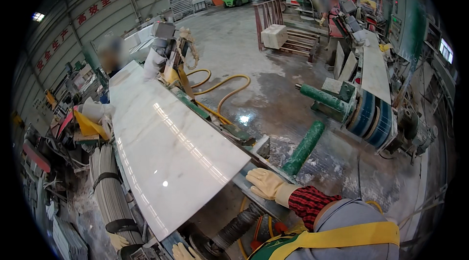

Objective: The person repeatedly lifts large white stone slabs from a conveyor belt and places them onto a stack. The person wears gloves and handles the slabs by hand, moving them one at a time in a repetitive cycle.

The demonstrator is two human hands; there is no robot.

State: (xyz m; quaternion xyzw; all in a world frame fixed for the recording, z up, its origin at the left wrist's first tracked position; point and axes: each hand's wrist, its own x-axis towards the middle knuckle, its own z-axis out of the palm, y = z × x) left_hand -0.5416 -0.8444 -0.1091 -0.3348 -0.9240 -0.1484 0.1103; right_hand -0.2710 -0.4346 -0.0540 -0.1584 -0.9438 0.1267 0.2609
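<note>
Wet concrete floor (273, 99) spreads through a stone workshop where a polished white marble slab (166, 147) lies lengthwise on a cutting bench. At its near corner, the person's gloved left hand (183, 252) shows only fingertips, grip unclear; the gloved right hand (265, 183) rests flat, fingers together, on the bench's metal rail (254, 189) beside a green roller (304, 147).

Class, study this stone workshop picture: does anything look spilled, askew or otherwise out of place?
Yes. The floor is wet, with pale slurry and stone crumbs near the green roller. A yellow hose lies looped across it. The marble slab itself looks intact.
</note>
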